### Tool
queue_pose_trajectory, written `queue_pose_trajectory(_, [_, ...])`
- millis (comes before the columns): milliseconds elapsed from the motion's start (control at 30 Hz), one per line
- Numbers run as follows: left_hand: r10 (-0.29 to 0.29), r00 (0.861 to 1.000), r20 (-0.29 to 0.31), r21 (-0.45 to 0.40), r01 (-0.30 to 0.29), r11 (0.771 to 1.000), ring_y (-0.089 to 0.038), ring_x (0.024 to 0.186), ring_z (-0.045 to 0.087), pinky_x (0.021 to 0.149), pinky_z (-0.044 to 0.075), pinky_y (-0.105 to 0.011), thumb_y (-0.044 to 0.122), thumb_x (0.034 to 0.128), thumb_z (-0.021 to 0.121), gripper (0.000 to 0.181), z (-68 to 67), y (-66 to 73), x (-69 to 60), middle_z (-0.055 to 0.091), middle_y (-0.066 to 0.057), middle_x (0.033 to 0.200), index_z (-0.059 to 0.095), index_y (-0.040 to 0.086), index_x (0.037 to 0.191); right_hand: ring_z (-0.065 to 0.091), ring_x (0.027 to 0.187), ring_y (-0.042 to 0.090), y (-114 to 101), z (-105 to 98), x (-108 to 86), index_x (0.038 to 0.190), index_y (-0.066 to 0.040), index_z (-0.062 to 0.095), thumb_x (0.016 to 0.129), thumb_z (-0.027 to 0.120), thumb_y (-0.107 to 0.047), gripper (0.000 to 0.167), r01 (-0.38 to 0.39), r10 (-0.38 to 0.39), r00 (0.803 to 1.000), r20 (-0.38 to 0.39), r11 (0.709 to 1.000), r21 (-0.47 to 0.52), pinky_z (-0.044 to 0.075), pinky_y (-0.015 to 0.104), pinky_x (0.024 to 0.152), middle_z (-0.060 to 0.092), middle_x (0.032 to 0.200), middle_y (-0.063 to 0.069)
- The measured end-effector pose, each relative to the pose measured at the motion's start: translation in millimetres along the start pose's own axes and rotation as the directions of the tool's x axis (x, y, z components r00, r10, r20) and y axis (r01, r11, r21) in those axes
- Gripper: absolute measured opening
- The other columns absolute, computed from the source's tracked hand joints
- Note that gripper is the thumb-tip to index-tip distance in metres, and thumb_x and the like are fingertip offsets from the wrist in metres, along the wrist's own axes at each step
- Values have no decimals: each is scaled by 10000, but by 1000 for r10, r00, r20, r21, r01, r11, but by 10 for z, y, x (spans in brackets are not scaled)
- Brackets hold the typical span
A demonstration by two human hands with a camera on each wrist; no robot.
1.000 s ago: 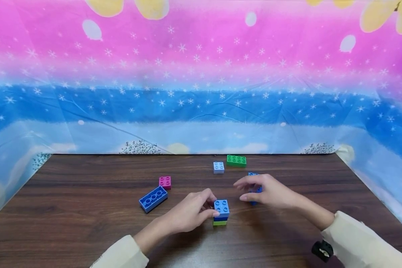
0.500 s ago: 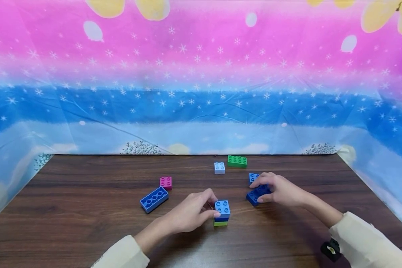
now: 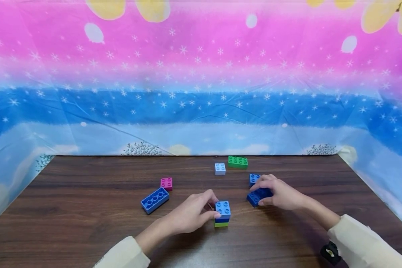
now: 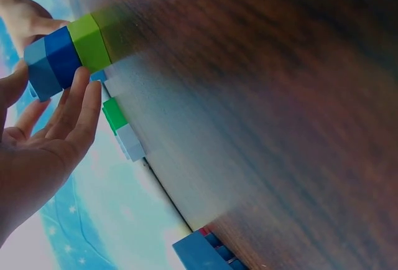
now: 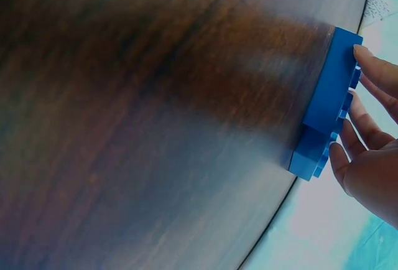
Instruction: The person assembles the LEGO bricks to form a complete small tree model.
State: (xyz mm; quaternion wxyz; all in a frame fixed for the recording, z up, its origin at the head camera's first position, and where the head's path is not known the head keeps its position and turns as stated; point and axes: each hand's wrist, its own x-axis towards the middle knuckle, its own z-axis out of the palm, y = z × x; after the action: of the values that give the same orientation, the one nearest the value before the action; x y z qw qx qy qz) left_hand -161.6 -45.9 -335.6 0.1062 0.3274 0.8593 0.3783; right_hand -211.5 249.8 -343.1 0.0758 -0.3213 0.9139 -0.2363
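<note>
The right hand (image 3: 283,193), hovering loose a second ago, now pinches the dark brick (image 3: 253,199) beneath its fingers, so both hands seem engaged, the left hand (image 3: 195,213) pinching the stack (image 3: 223,210) at its fingertips.

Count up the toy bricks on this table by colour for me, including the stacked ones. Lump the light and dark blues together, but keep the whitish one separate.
Blue bricks: 5
Lime brick: 1
Green brick: 1
Pink brick: 1
Whitish brick: 1
Total: 9
</note>
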Motion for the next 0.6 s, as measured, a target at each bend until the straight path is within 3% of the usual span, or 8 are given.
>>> queue_pose_trajectory(600, [3, 1000, 11, -15, -3, 1000, -98, 897, 566, 771, 462, -227, 200, 912, 569, 166, -2, -22, 10, 592, -8, 963, 505, 102, 1030, 428, 1074, 340, -23, 22, 1, 1113, -106, 630, 796, 702, -102, 326, -15, 15, 1000, 5, 1000, -4, 431, 495, 806, 492, 1130, 83])
